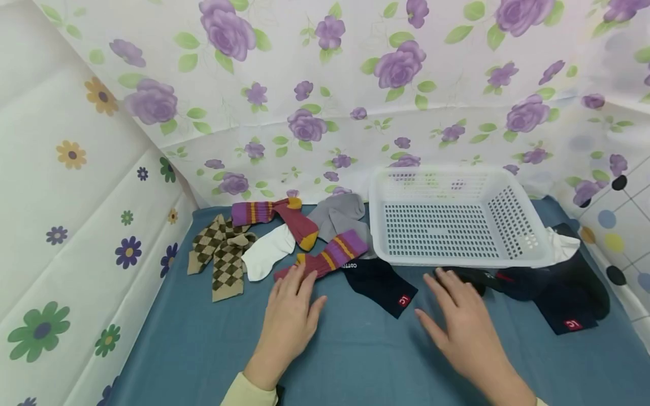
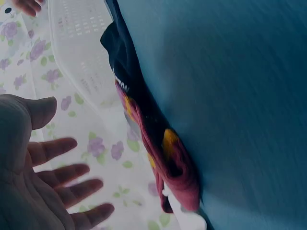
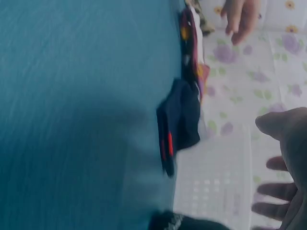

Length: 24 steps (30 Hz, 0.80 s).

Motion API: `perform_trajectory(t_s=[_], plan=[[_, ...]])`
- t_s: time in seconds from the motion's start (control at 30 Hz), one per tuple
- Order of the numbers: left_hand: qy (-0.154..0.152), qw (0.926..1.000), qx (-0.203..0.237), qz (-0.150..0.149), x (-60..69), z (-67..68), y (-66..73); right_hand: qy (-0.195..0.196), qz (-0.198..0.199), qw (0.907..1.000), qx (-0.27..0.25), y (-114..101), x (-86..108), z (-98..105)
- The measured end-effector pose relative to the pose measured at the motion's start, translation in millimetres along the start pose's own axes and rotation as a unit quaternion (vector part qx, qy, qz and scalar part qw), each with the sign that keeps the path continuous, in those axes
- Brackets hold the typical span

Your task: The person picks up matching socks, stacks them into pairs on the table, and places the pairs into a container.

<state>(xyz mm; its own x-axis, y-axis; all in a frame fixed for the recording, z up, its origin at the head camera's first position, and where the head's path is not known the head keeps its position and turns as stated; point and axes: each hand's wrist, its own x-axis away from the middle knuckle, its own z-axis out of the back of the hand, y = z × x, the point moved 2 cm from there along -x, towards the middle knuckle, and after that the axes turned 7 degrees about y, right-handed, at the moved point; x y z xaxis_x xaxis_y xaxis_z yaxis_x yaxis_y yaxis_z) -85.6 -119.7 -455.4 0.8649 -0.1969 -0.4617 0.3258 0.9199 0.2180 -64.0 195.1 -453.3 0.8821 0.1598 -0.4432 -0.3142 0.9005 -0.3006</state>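
My left hand [image 1: 288,321] has its fingers spread over the near edge of a maroon and purple striped sock [image 1: 341,251]. In the left wrist view that hand [image 2: 29,167] holds nothing and looks apart from the socks. A navy ankle sock [image 1: 378,283] with a red tag lies between my two hands. My right hand [image 1: 464,327] hovers with loose fingers in front of a black sock [image 1: 469,276], part of which it covers. Nothing is held in the right hand [image 3: 292,158] in its wrist view.
A white plastic basket [image 1: 459,263] stands at the back right. Dark socks [image 1: 563,299] and a white sock [image 1: 562,246] lie beside it. To the left are argyle socks [image 1: 228,265], a white sock [image 1: 268,252], another striped sock [image 1: 299,223] and grey socks [image 1: 337,217]. Floral curtain backs the blue cloth.
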Motion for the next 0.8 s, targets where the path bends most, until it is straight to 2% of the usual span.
perform_trajectory(t_s=[0.07,0.2,0.37,0.57,0.8], plan=[[0.007,0.9997,0.003,-0.022,-0.3,-1.3,3.9,-0.009,0.025,0.9995,-0.014,-7,-1.3,-7],[0.016,0.9990,0.003,-0.042,0.6,-6.7,10.0,-0.048,0.051,0.9975,-0.013,-18,-4.3,-26],[0.007,0.9985,0.009,-0.053,2.1,-15.2,14.5,-0.089,0.059,0.9943,-0.001,-24,-10.3,-49],[-0.013,0.9978,0.010,-0.065,3.7,-22.3,17.3,-0.137,0.065,0.9872,0.048,-26,-17.0,-67],[-0.035,0.9974,-0.001,-0.063,3.7,-29.0,17.0,-0.141,0.087,0.9831,0.077,-26,-21.9,-77]])
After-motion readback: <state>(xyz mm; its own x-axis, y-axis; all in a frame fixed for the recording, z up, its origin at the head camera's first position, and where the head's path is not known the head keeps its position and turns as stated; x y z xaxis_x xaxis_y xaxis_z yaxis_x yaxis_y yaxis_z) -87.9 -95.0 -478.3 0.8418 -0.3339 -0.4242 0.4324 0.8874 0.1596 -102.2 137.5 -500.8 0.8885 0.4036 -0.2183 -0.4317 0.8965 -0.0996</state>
